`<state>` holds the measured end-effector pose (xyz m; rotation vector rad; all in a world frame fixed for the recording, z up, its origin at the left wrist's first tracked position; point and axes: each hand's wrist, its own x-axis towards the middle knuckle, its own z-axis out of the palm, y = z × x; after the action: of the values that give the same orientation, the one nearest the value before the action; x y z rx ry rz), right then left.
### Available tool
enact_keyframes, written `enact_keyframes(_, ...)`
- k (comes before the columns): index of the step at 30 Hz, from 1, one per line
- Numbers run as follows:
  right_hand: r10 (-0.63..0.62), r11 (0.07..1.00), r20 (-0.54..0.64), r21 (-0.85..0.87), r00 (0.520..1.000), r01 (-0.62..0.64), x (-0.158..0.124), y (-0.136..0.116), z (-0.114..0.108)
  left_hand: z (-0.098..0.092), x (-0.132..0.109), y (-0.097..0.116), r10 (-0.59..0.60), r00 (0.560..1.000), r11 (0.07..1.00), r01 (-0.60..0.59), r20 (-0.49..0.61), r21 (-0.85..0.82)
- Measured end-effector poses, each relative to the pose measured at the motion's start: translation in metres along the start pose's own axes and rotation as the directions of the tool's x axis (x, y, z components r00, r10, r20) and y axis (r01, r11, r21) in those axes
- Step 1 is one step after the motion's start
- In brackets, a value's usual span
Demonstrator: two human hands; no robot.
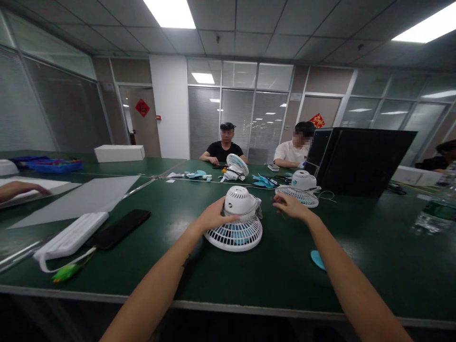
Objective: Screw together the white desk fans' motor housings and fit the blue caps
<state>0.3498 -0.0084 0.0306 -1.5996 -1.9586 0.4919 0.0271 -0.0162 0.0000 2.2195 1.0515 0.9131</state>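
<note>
One white fan (242,213) sits grille-down on green tbl (285,270), btwn both hands. L hand (213,216) clasps L side of its motor hsg (239,195). R hand (292,206) just R of fan, fingertips bunched; can't tell if holding anything.

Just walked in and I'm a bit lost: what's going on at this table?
The person's left hand holds a white fan, which sits grille-down on the green table. Their right hand is beside it, near a second fan; whether that hand holds anything is unclear. A co-worker in a black shirt sits across the table.
</note>
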Motion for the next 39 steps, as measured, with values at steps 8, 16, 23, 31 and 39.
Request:
enact_keyframes(8, -0.078, 0.875, -0.485, 0.385, 0.871, 0.294, 0.036, -0.078, 0.005, 0.000, 0.000, -0.001, 0.019, 1.000, 0.999, -0.019, 0.001, -0.028)
enact_keyframes(16, -0.185, 0.879, -0.566, 0.269, 0.803, 0.393, 0.047, -0.129, 0.041, 0.001, -0.001, 0.000, 0.020, 1.000, 1.000, -0.020, -0.021, -0.009)
enact_keyframes(23, -0.276, 0.865, -0.584, 0.195, 0.763, 0.462, 0.051, -0.120, 0.045, 0.001, 0.000, -0.001, 0.032, 0.999, 0.999, -0.032, -0.017, 0.009)
enact_keyframes(31, -0.253, 0.882, -0.541, 0.211, 0.802, 0.421, 0.046, -0.121, 0.045, 0.001, 0.000, -0.001, 0.026, 0.999, 1.000, -0.026, -0.020, 0.007)
enact_keyframes(39, -0.288, 0.857, -0.511, 0.240, 0.810, 0.457, 0.049, -0.117, 0.046, 0.001, -0.001, 0.001, 0.016, 1.000, 1.000, -0.016, -0.007, 0.015)
